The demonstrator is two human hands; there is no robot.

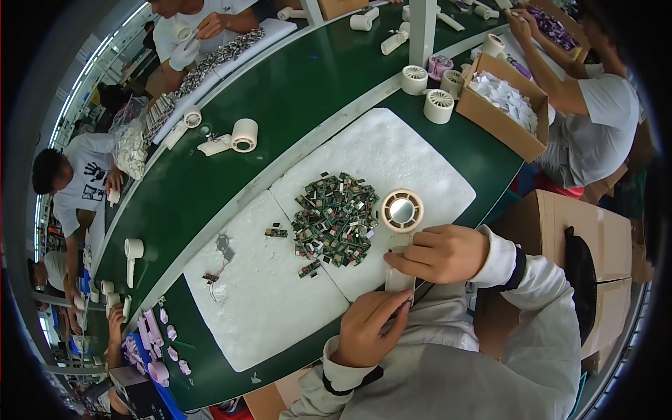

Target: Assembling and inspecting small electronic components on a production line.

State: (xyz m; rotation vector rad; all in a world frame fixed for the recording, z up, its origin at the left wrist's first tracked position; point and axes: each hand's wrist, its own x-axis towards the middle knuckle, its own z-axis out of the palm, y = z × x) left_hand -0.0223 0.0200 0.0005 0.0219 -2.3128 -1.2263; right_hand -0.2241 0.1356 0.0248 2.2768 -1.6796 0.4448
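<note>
A white handheld fan (402, 211) points its round grille, with a shiny disc at the centre, away from me. My right hand (442, 255) is closed round the upper part of its pale handle (399, 280). At the handle's lower end, the fingers of my left hand (373, 327) are pinched together; a small dark bit shows at their tips, too small to name. Just left of the fan lies a heap of small green circuit boards (336, 220) on white foam sheets (280, 308). A loose motor-like grey part with thin wires (224, 245) rests farther left.
Beyond a pale rail runs a green conveyor (294, 91) carrying white fans (245, 135). A cardboard box of white pieces (502, 105) stands at the right, beside more fan heads (439, 106). Purple parts (150, 332) lie at the lower left. Several co-workers sit around.
</note>
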